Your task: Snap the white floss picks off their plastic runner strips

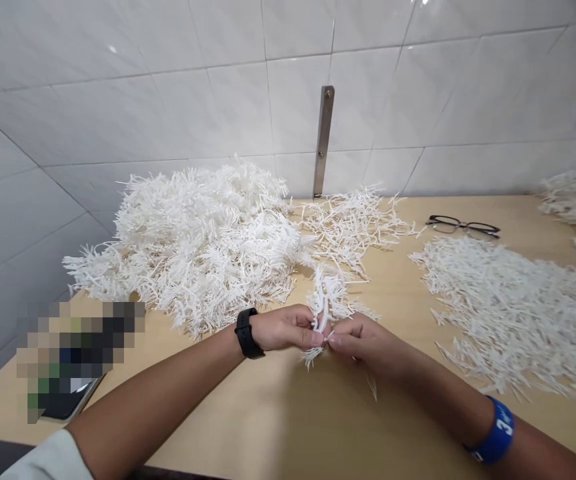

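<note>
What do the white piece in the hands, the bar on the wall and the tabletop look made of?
White piece: probably matte plastic; it looks smooth and evenly white, with thin branches.
Bar: likely metal, with a dull grey sheen and visible screw heads.
Tabletop: smooth wood or wood-look laminate; its pale tan colour suggests either.

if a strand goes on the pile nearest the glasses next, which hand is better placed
Probably the right hand: its fingertips pinch at the white cluster and it lies closer to the flat pile in front of the glasses. The left hand grips the cluster and is farther away.
</note>
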Tool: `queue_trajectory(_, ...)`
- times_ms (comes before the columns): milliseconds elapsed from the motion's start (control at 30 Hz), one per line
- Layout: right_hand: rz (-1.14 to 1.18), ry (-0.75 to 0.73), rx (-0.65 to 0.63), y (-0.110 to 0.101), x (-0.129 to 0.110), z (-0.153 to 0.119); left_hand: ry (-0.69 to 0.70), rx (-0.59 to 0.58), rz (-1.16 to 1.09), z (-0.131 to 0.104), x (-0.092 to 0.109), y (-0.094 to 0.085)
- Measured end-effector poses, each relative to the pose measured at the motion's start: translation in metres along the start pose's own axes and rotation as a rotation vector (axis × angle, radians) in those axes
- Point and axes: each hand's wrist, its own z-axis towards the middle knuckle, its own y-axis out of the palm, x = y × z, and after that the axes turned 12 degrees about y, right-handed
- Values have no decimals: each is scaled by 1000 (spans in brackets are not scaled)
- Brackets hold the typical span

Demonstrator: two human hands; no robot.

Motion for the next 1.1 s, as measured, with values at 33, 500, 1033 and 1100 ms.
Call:
queue_trajectory(33, 12, -15, -6, 0, 3, 1, -6, 1, -18, 0, -1, 1)
queue_trajectory(500, 697, -3, -20, -4, 5, 3, 199, 392, -82, 10, -6, -1)
queue_trajectory(1033, 128, 148, 234, 10, 4, 7, 121, 334, 268, 13, -2, 10)
queue_trajectory(1100, 41, 100, 259, 8, 6, 9, 139, 298, 265, 12, -5, 7)
